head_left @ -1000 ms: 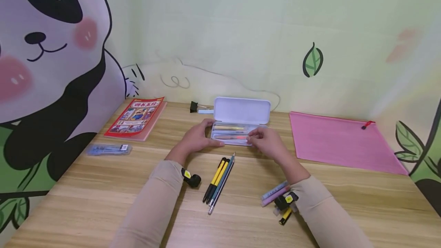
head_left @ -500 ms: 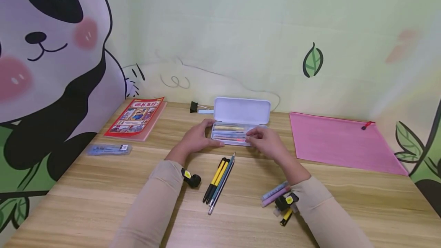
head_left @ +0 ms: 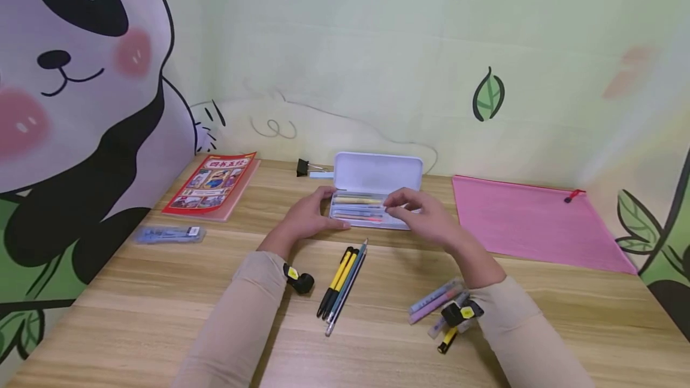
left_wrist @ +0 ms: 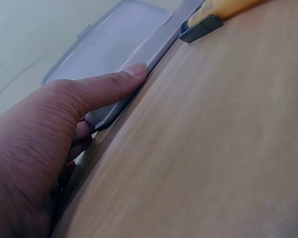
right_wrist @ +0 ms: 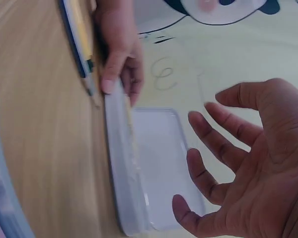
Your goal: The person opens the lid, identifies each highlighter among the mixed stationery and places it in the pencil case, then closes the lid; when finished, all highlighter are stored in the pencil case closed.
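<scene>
A white pencil case lies with its lid raised, pens and pencils lying inside it. My left hand grips the case's left end, thumb along the front wall and fingers behind, as the left wrist view shows. Over the right part of the case hovers my right hand. In the right wrist view its fingers are spread and loosely bent, with nothing between them. Two yellow pens and two pencils lie on the table before the case.
Highlighters and a yellow-and-black item lie under my right wrist. A pink zip pouch is at right. At left are a red book and a clear blue packet. A black binder clip sits by the wall.
My right hand has lifted off the pens in the case and drawn slightly right, its fingers loosening. My left hand stays on the pencil case.
</scene>
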Demonstrator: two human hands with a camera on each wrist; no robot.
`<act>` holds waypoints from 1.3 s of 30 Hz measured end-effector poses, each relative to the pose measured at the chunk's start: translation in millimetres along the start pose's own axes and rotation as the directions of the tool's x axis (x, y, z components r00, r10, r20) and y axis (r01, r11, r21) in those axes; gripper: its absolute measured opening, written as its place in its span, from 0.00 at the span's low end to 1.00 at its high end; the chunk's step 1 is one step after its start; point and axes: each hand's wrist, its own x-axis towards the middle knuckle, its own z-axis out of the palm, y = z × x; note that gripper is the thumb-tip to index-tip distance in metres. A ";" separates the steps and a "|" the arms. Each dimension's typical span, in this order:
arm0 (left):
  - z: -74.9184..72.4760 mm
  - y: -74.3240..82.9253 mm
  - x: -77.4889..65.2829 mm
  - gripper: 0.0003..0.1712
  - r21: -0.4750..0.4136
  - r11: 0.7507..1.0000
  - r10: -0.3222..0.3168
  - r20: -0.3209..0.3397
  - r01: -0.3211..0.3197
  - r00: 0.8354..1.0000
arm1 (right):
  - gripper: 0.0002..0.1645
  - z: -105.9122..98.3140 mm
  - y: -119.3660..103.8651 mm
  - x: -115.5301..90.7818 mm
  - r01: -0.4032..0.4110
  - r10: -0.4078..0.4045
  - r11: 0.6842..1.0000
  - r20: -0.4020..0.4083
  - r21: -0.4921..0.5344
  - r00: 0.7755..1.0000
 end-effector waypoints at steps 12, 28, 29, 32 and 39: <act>2.2 -0.8 0.0 0.61 -0.007 1.000 0.008 -0.007 -0.008 1.000 | 0.15 -36.8 55.2 -50.1 0.005 -0.006 1.000 0.159 0.007 0.987; 0.9 0.3 0.3 0.61 0.004 1.000 -0.001 0.000 0.001 1.000 | 0.12 -55.6 114.4 -91.0 0.151 -0.163 0.986 0.198 0.075 0.966; 0.9 -0.1 0.6 0.60 0.006 1.000 0.001 0.000 -0.001 1.000 | 0.12 -55.7 116.2 -91.0 0.148 -0.162 0.986 0.207 0.079 0.965; 1.0 -0.2 1.0 0.60 0.011 1.000 0.003 -0.002 -0.003 1.000 | 0.12 -56.0 121.9 -90.7 0.137 -0.156 0.986 0.243 0.093 0.957; 1.5 0.8 0.4 0.59 0.010 1.000 -0.008 0.002 0.008 1.000 | 0.12 -55.9 129.4 -90.4 0.098 -0.123 0.990 0.271 0.106 0.955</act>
